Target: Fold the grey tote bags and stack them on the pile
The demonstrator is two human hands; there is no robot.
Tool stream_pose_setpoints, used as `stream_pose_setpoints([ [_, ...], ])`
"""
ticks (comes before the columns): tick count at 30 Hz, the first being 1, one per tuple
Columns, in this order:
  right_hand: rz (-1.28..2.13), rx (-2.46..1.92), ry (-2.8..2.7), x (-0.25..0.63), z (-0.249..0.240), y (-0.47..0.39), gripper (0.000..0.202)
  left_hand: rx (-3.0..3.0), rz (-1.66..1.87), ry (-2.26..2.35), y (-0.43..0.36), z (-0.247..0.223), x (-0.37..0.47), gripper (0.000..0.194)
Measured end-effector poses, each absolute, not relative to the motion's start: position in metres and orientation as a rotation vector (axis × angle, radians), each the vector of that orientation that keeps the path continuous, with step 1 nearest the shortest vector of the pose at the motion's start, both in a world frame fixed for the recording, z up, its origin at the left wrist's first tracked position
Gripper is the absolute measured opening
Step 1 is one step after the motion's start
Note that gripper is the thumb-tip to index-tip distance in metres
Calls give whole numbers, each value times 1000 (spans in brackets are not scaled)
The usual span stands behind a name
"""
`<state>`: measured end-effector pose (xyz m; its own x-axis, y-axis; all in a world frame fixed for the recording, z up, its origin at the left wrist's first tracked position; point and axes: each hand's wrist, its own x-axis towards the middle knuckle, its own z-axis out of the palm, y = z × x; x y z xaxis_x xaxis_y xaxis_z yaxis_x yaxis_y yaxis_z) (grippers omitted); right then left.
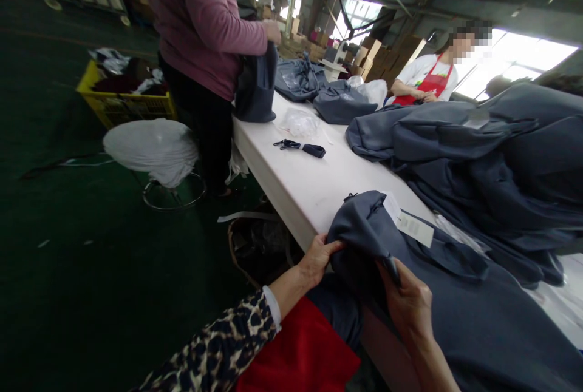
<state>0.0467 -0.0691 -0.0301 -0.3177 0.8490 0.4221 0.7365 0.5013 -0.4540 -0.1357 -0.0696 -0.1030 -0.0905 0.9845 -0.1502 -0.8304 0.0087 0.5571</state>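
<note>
A dark blue-grey bag (460,301) lies over the near edge of the white table, with a white paper tag (415,228) on its upper side. My left hand (317,260) pinches the bag's left edge between thumb and fingers. On the right, my right hand (407,298) is closed round another part of the same edge, and the fabric sags between the two hands. Farther up the table lies a folded dark strap (300,148) with metal clips, touched by neither hand.
More blue-grey bags (455,137) are heaped along the right of the white table (291,179). A person in a pink top (204,10) stands at the far left edge, near a covered stool (152,143) and a yellow crate (127,107). Another person wears a red apron (435,81).
</note>
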Motion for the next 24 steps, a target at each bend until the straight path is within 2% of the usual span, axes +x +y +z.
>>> stream_pose_setpoints([
  [5, 160, -1207, -2182, 44, -36, -65, 41, 351, 1653, 692, -69, -112, -137, 45],
  [9, 131, -1269, -2217, 38, -35, -61, 43, 443, 1548, 786, -71, -115, -149, 51],
  [15, 180, -1276, -2270, 33, -30, -57, 40, 585, 1471, 886, -64, -106, -174, 75],
  [20, 160, -1230, -2323, 32, -29, -57, 40, 596, 1413, 733, -48, -106, -168, 59],
  [24, 128, -1256, -2379, 27, -29, -55, 40, 433, 1514, 698, -46, -107, -147, 47],
])
